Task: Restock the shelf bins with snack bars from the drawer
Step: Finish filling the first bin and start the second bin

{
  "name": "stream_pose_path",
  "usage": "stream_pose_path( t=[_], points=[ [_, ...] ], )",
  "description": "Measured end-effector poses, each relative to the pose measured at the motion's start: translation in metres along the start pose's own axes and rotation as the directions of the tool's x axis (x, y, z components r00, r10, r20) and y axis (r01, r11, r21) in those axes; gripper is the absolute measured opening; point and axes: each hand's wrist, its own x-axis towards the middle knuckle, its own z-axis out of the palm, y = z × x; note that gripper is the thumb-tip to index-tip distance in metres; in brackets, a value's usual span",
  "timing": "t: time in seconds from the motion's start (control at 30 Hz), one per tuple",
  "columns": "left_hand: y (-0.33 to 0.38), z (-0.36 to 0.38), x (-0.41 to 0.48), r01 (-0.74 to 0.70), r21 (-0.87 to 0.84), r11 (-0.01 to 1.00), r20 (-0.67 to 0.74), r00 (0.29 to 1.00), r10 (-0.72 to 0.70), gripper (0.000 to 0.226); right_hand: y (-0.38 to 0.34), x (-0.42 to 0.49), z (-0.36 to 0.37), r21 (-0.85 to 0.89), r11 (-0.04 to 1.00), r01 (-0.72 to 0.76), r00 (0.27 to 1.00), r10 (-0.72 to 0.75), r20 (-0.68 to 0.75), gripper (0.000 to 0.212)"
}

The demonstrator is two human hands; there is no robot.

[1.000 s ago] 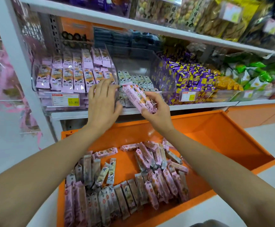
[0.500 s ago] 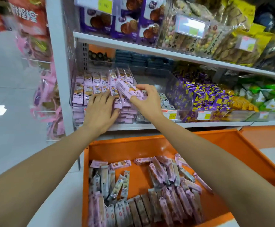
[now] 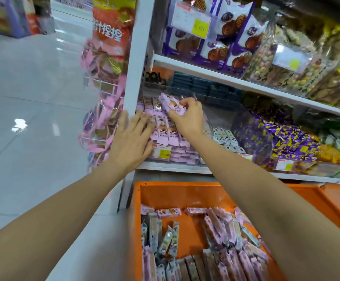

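- The bundle of pink snack bars (image 3: 170, 104) was held low in front of the shelf (image 3: 175, 169) a second ago. It now sits over the back of the leftmost clear bin (image 3: 206, 126), not yet let go.
- The right hand (image 3: 189, 118) has its fingers curled round that bundle.
- The left hand (image 3: 131, 138) has slid onto the front rows (image 3: 171, 136), fingers straight and spread, lying flat on them.
- Placing looks close. The orange drawer (image 3: 185, 192) below holds many more bars, so the restocking is likely far from done.

Right hand (image 3: 187, 118) gripping pink snack bars (image 3: 170, 103) over clear bin (image 3: 185, 157), left hand (image 3: 131, 136) flat on stocked bars
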Motion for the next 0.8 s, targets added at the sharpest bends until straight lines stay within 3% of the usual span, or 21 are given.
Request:
stream_pose_path(
  t=[0.3,0.5,0.67,0.8],
  points=[
    [-0.007,0.011,-0.001,-0.038,-0.019,0.999,-0.074,0.997,0.036,0.054,-0.001,0.03,0.045,-0.211,0.976,-0.049,0.999,0.051,0.005,0.049],
    [-0.01,0.018,-0.002,-0.052,-0.083,0.995,-0.146,0.989,0.04,0.046,0.003,0.028,0.05,-0.404,0.915,0.009,0.999,0.009,0.042,0.061],
    [-0.009,0.021,-0.002,-0.05,-0.099,0.994,-0.16,0.987,0.034,0.044,0.013,0.024,0.042,-0.284,0.924,0.255,0.961,-0.211,0.177,0.045],
    [-0.007,0.021,-0.002,-0.036,-0.106,0.994,-0.138,0.99,0.021,0.044,0.015,0.031,0.043,-0.251,0.935,0.249,0.957,-0.198,0.214,0.042]
  ],
)
